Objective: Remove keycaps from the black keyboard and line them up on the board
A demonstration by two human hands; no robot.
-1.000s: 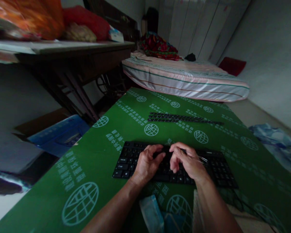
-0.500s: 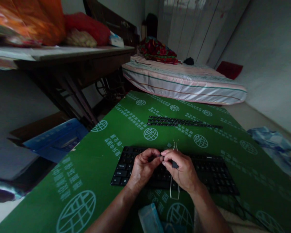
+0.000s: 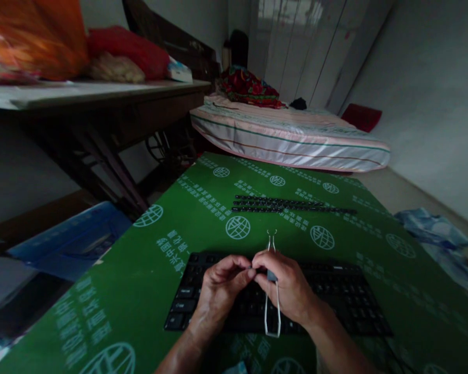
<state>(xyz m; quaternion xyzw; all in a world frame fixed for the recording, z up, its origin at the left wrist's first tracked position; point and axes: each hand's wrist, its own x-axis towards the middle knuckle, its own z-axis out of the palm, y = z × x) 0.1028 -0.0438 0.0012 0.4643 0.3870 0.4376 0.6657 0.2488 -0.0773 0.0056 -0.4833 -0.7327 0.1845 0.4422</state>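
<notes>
Across the green counter, I record pale printed globe emblems and repeated lines of Chinese characters, too skewed and faint for me to read with certainty. On it lies a black plastic keyboard; its key legends and the small light mark near its far right edge are too small to make out. Both hands are over its left and middle part. The left hand has its thumb and fingers pinched on a small dark piece, which I cannot identify; the right hand's fingertips meet them there. The right hand also grips a bent wire tool: slim pale metal, squared-off loop at the near end, small hooked tips at the far end, dark grey block at mid-length. Beyond the keyboard lie three narrow rows of black, keycap-like pieces, drawing together toward the right. Past the counter's far edge I note a bed in striped cloth.
</notes>
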